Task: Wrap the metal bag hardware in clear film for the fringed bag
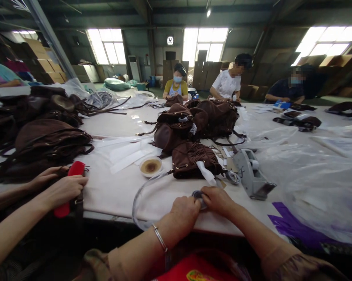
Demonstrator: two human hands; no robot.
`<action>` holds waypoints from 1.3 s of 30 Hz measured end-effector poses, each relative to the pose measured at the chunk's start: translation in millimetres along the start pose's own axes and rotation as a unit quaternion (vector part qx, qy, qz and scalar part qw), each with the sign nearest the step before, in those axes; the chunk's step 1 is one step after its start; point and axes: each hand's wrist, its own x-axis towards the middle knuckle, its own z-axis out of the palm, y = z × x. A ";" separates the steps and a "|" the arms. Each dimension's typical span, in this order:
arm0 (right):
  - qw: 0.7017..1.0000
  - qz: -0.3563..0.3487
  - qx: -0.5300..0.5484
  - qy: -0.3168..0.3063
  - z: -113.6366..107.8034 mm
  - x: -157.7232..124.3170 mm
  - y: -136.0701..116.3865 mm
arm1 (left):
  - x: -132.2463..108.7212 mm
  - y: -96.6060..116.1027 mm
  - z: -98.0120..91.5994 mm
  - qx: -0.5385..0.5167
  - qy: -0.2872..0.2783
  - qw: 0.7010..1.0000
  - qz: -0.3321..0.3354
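Near the table's front edge, my left hand [184, 212] and my right hand [215, 200] meet with fingers closed on a plastic-wrapped strap [141, 195]. It is greyish and bunched between the hands. From them it loops left and back up to a brown fringed handbag [187, 160], just beyond my hands. White paper [207, 173] sticks out of the bag's front. A small bowl [150, 167] with brownish contents sits left of the bag. To the right stands a grey tape dispenser [252, 175].
A co-worker's hands [61, 189] hold a red object [75, 168] at left. Brown bags [47, 144] pile behind them, with more bags [199, 117] mid-table. Clear plastic sheeting [319, 187] and purple material [296, 224] lie at right. Several people work across the table.
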 end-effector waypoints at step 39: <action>0.998 0.054 -0.019 0.018 -2.5 3.6 -9.7 | -2.6 -9.8 12.5 0.031 0.045 0.997 0.054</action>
